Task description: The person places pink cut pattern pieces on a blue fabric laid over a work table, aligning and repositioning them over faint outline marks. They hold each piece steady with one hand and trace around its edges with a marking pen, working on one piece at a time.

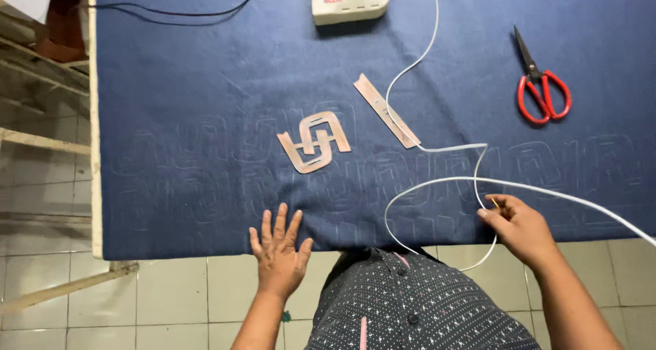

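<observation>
I look down on a table covered in dark blue cloth (205, 84), marked all over with faint outlines of shapes. Near the middle of the cloth lies a flat, tan cut-out template (313, 142) of interlocking curved bars; I use it as my landmark. Just right of the template lies a narrow tan strip (386, 111), set on a slant. Well to the right of the template, red-handled scissors (541, 82) lie with their blades closed. Beyond the template, at the far edge, sits a cream-coloured device (350, 0) with a green knob, and a black cable (171, 12) trails off to its left. A thin white cord (437, 179) runs down from beside the device, crosses the strip's lower end, then loops across the cloth right of the template and over the near edge. My left hand (279, 251) rests flat at the near edge, below the template, fingers spread, grasping nothing. My right hand (519, 227), right of the template, pinches the white cord between thumb and fingertips (493, 203), where the loop crosses itself.
</observation>
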